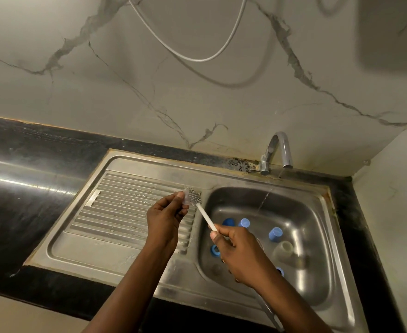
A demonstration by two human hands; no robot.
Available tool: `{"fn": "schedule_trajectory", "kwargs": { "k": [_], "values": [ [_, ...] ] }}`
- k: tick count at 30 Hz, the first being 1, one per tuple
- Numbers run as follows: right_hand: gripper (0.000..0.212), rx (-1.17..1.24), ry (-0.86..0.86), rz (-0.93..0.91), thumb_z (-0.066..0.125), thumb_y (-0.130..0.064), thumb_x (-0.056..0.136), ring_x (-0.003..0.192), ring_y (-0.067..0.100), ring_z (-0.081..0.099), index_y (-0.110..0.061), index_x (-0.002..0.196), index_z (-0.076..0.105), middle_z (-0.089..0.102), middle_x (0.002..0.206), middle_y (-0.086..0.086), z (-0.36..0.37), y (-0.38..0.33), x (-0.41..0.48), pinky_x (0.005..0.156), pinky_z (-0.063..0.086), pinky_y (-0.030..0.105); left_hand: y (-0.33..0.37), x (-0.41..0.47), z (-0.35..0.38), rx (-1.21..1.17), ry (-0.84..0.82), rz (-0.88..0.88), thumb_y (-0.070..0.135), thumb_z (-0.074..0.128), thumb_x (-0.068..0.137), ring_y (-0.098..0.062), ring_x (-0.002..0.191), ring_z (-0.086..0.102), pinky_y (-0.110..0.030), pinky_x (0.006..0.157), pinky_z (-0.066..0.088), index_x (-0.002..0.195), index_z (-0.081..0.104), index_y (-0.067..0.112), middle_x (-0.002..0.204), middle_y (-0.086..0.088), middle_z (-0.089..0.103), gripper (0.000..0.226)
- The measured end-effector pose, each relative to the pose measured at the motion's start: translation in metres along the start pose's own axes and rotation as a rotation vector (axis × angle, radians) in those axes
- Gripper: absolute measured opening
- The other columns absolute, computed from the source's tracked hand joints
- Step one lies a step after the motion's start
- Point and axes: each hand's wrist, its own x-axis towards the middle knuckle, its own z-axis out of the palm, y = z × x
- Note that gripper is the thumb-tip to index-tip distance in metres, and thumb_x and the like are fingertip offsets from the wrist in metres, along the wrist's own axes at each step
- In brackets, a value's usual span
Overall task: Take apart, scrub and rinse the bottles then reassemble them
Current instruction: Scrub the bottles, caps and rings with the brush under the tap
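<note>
Several blue caps (275, 234) in the basin (317, 227) beneath the right hand (239, 252)

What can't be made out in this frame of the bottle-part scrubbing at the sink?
Head view only:
- Clear part pinched by the left hand: transparent and small, so its type is unclear.
- Brush handle end: hidden inside the right hand.
- Blue pieces in the sink: some covered by the right hand, so no full count.
- Translucent bottle: blurred.
</note>
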Motion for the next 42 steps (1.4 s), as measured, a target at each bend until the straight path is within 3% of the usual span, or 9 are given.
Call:
{"fn": "schedule_trajectory", "kwargs": {
  "k": [4,8,13,20,25,31,36,38,42],
  "values": [
    [0.023,-0.028,-0.002,-0.004,0.051,-0.042,0.108,0.049,0.002,0.053,-0.036,0.114,0.072,0.056,0.056,-0.017,0.0,0.006,-0.001,0.056,0.044,0.026,-0.003,0.004,-0.002,-0.026,0.042,-0.025,0.004,0.069,0.099,-0.016,0.076,0.071,-0.024,0.068,0.061,0.1,0.077,0.004,0.089,-0.01,0.076,0.008],
    [0.023,-0.009,-0.015,0.01,0.053,-0.041,0.108,0.059,-0.005,0.06,-0.034,0.117,0.072,0.061,0.065,-0.027,0.002,0.012,-0.003,0.06,0.044,0.021,-0.003,0.005,-0.003,-0.045,0.052,-0.05,0.004,0.069,0.099,-0.017,0.076,0.071,-0.024,0.068,0.061,0.099,0.076,0.004,0.086,-0.009,0.075,0.006],
    [0.026,0.039,0.032,0.033,0.051,-0.04,0.109,0.045,0.001,0.05,-0.03,0.119,0.072,0.054,0.052,-0.015,0.0,0.013,0.002,0.052,0.039,0.024,-0.011,-0.007,0.004,0.031,-0.011,-0.042,0.004,0.07,0.098,-0.016,0.073,0.07,-0.023,0.066,0.06,0.102,0.076,0.001,0.084,-0.009,0.074,0.008],
    [0.025,0.093,0.054,0.065,0.051,-0.04,0.109,0.043,0.0,0.048,-0.03,0.118,0.072,0.054,0.052,-0.012,-0.007,0.023,0.003,0.045,0.035,0.015,-0.02,-0.009,0.01,0.063,-0.047,-0.068,0.004,0.07,0.098,-0.018,0.073,0.07,-0.023,0.067,0.061,0.101,0.076,0.001,0.083,-0.01,0.074,0.008],
    [0.025,0.1,0.117,0.064,0.051,-0.04,0.109,0.041,0.0,0.048,-0.027,0.109,0.072,0.054,0.052,-0.014,-0.017,0.03,0.0,0.042,0.032,0.009,-0.034,-0.016,0.016,0.076,-0.128,-0.098,0.008,0.07,0.097,-0.024,0.089,0.073,-0.029,0.08,0.064,0.121,0.072,0.0,0.107,-0.017,0.076,0.025],
    [0.026,0.208,0.183,0.098,0.051,-0.034,0.109,0.038,0.003,0.037,-0.018,0.108,0.072,0.043,0.049,-0.011,-0.041,0.051,-0.024,0.04,0.031,0.018,-0.06,-0.032,0.032,0.135,-0.248,-0.2,0.001,0.063,0.1,-0.02,0.096,0.078,-0.026,0.078,0.063,0.124,0.071,0.006,0.107,-0.008,0.08,0.026],
    [0.024,0.349,0.218,0.125,0.052,-0.027,0.109,0.037,0.007,0.031,-0.023,0.119,0.073,0.039,0.054,-0.001,-0.062,0.069,-0.043,0.038,0.028,0.018,-0.093,-0.042,0.042,0.307,-0.348,-0.224,0.004,0.065,0.101,-0.025,0.101,0.077,-0.032,0.088,0.063,0.116,0.074,0.004,0.106,-0.012,0.08,0.018],
    [0.024,0.382,0.219,0.142,0.053,-0.029,0.109,0.038,0.01,0.031,-0.035,0.12,0.074,0.039,0.057,0.006,-0.072,0.08,-0.05,0.04,0.029,0.019,-0.109,-0.044,0.046,0.4,-0.397,-0.227,0.005,0.066,0.1,-0.033,0.101,0.076,-0.038,0.089,0.063,0.111,0.076,0.004,0.105,-0.015,0.079,0.014],
    [0.024,0.433,0.25,0.197,0.056,-0.032,0.108,0.039,0.011,0.033,-0.046,0.12,0.072,0.043,0.057,0.006,-0.089,0.102,-0.063,0.042,0.031,0.021,-0.146,-0.037,0.052,0.773,-0.541,-0.141,0.013,0.076,0.096,-0.031,0.095,0.077,-0.054,0.091,0.063,0.098,0.079,0.012,0.095,-0.008,0.08,0.004]
  ]
}}
